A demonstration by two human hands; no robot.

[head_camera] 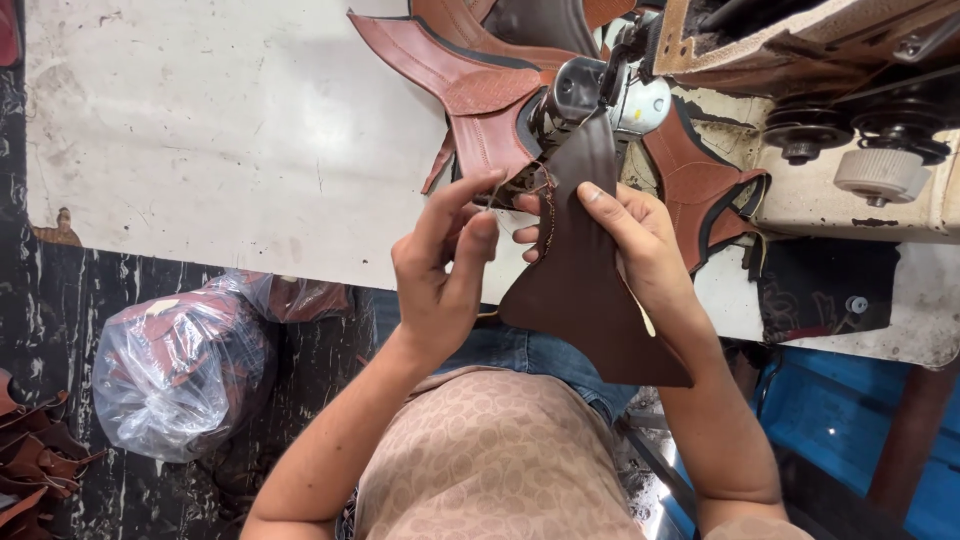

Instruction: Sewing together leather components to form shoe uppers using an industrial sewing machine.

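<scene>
So from my remote view, the right hand has its grip closed on the dark brown leather piece, held up over the lap just in front of the sewing machine. The left hand pinches narrow at the piece's stitched edge; thread too thin to tell. Reddish leather pieces lie on the white surface, a plastic bag sits on the floor

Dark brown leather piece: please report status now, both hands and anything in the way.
Left hand pinching at stitched edge. Right hand gripping dark brown leather piece. Sewing machine and reddish leather pieces close behind.
</scene>
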